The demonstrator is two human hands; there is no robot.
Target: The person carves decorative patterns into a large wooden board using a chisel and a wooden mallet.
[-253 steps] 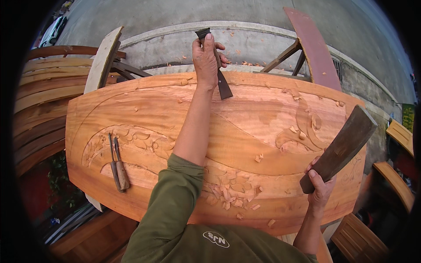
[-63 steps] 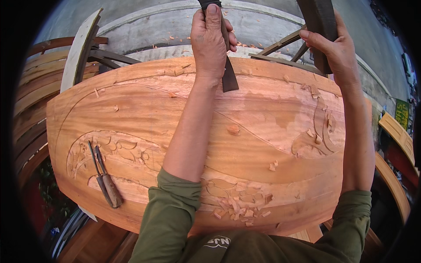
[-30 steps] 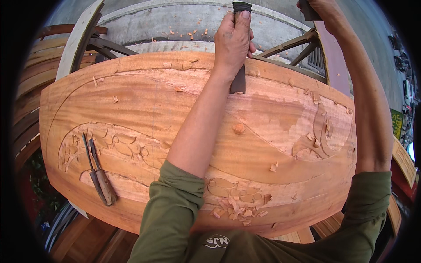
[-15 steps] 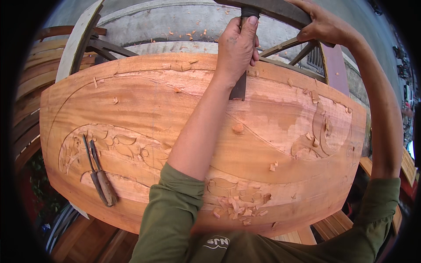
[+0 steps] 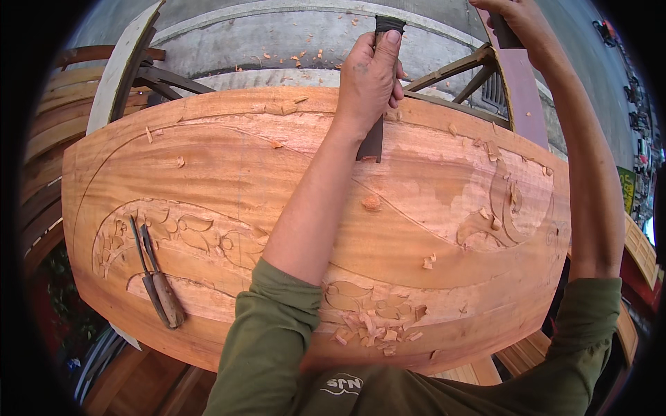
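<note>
My left hand [image 5: 368, 83] is wrapped round a chisel [image 5: 371, 147], thumb near the bound dark top of its handle. The chisel stands steeply, its wide blade edge on the pale recessed band of a large carved wooden panel [image 5: 291, 180]. A small curl of wood sits at that edge. Up at the top right my right hand [image 5: 527, 31] grips a dark wooden mallet [image 5: 505, 33], raised away from the chisel and mostly out of the picture. Leaf and scroll shapes are carved into the panel at left, right and near side.
Two more chisels [image 5: 161, 284] lie side by side on the panel's left. Wood shavings [image 5: 378, 331] are heaped near me, others scattered. Trestle legs [image 5: 125, 69] support the far side. Stacked boards [image 5: 62, 104] stand at left; a paved road and vehicles show beyond.
My right hand has lifted the mallet off the chisel's top, up and to the right. The left hand and chisel stay almost in place; the view has shifted slightly.
</note>
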